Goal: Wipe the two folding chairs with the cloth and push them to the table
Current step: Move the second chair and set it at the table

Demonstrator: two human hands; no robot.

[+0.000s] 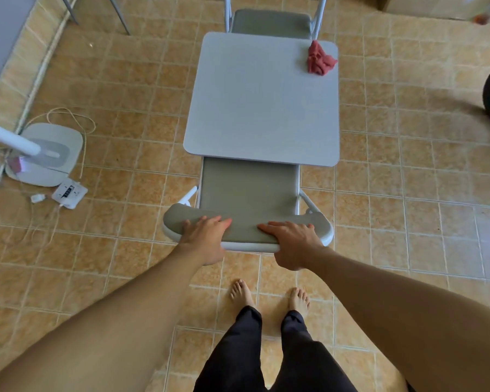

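**Q.** Where do the task's things lie?

**A.** Near folding chair [249, 188]: seat partly under the near edge of the table [260, 108], backrest [244, 230] towards the person. Far folding chair [270, 24]: at the opposite edge, seat also partly under the top. Cloth [320, 59]: red, crumpled, on the far right corner of the tabletop, apart from both hands.

**Q.** How are the hands placed?

**A.** Left hand [205, 236]: on the left half of the backrest, fingers draped over the padded face, palm on the top rim. Right hand [293, 241]: on the right half, fingers over the pad, thumb hooked beneath the rim. Both grip the backrest. The arms reach forward and down, nearly straight, and the person stands directly behind the chair.

**Q.** How should the chair handle?

**A.** Judged light: thin tube frame, slim padded seat. The frame is stiff, the pad slightly yielding. The legs will probably slide readily on the tiled floor and may catch at the grout lines. The backrest's top rim is the sound hold; two hands spaced apart should keep the push straight and prevent swivelling. Pushing too low or unevenly could fold or skew it.
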